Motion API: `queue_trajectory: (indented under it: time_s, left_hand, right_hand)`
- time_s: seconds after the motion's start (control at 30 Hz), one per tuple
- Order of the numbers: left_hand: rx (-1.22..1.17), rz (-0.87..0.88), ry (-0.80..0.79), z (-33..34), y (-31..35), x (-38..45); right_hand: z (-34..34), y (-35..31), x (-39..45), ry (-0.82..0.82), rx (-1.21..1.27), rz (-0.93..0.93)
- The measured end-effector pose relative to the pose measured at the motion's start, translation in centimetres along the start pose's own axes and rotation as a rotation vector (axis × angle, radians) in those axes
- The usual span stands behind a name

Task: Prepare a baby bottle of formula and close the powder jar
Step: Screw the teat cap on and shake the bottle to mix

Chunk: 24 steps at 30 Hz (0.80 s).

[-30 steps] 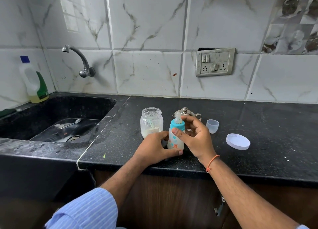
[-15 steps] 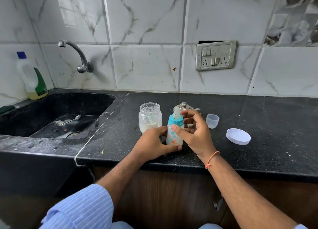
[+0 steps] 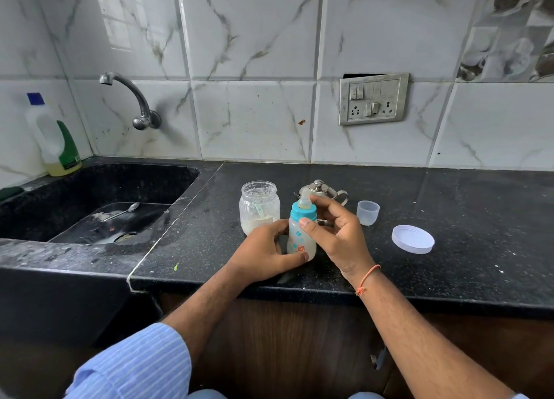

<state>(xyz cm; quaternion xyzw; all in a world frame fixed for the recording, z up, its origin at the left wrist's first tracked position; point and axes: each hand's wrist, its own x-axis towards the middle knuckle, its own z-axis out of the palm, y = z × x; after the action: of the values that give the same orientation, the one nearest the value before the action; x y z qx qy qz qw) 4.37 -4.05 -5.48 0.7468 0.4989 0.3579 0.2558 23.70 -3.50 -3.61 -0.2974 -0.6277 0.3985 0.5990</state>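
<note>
A small baby bottle (image 3: 300, 239) with a blue collar and clear teat stands upright on the black counter (image 3: 449, 272). My left hand (image 3: 263, 256) wraps its lower body. My right hand (image 3: 338, 233) grips the blue collar, thumb in front, fingers behind. Just left of the bottle stands the open powder jar (image 3: 259, 208), clear, with white powder at the bottom and a scoop inside. Its white lid (image 3: 412, 239) lies on the counter to the right. A small clear bottle cap (image 3: 368, 212) stands between them.
A steel kettle (image 3: 322, 188) sits behind the bottle. A black sink (image 3: 90, 209) with a spoon lies to the left, a tap (image 3: 132, 98) above it, a detergent bottle (image 3: 55, 137) in the corner. A switch panel (image 3: 373, 98) is on the tiled wall.
Both hands stay on the bottle; my right fingers have shifted slightly around the blue collar. The view has tilted a little, nothing else moved.
</note>
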Motion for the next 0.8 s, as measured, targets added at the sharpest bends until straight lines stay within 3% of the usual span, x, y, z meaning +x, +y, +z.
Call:
queue_trajectory:
  time_s: [0.53,0.8]
  left_hand:
    - [-0.082,-0.004,0.024,-0.3,0.7,-0.5]
    - [-0.049,0.009,-0.060,-0.4,0.3,-0.3]
  right_hand:
    - [0.2,-1.0,-0.4,-0.024,-0.099,-0.060]
    - [-0.1,-0.5,-0.2,-0.008,-0.097,-0.053]
